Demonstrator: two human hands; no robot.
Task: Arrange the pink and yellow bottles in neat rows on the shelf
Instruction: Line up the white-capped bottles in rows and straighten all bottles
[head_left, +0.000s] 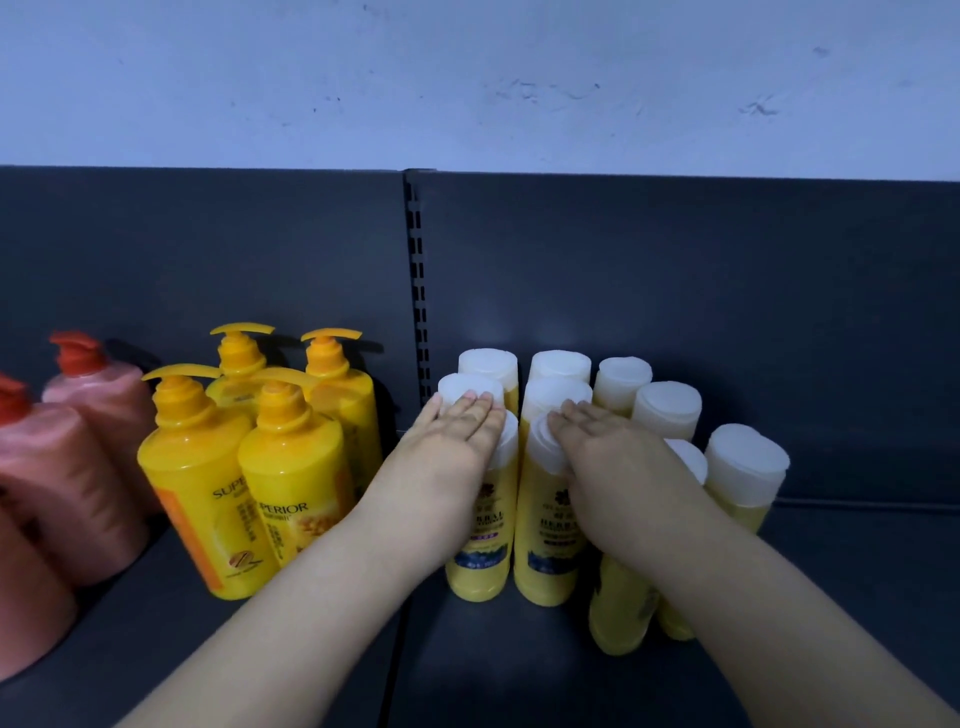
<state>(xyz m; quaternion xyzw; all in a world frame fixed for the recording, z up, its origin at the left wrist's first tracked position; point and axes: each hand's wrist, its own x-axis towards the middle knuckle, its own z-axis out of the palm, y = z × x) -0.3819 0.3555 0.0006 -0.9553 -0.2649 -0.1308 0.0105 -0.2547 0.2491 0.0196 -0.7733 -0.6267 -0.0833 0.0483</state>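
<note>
Yellow bottles (483, 545) upright on shelf (493, 665); left hand (452, 441), right hand (602, 447) flat on white caps (556, 388), fingers (475, 410) straight.

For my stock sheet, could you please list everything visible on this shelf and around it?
pink pump bottles: three, pink with red pumps, shelf's far left.
yellow pump bottles: four, yellow, right of the pink ones.
white-capped yellow bottles: at least ten, yellow, clustered in the right bay.
shelf: one, dark grey, under everything.
slotted upright: one, dark grey, between the back panels.
wall: one, pale, above.
left grip: bare hand, flat on bottle caps.
right grip: bare hand, flat on neighbouring caps.
</note>
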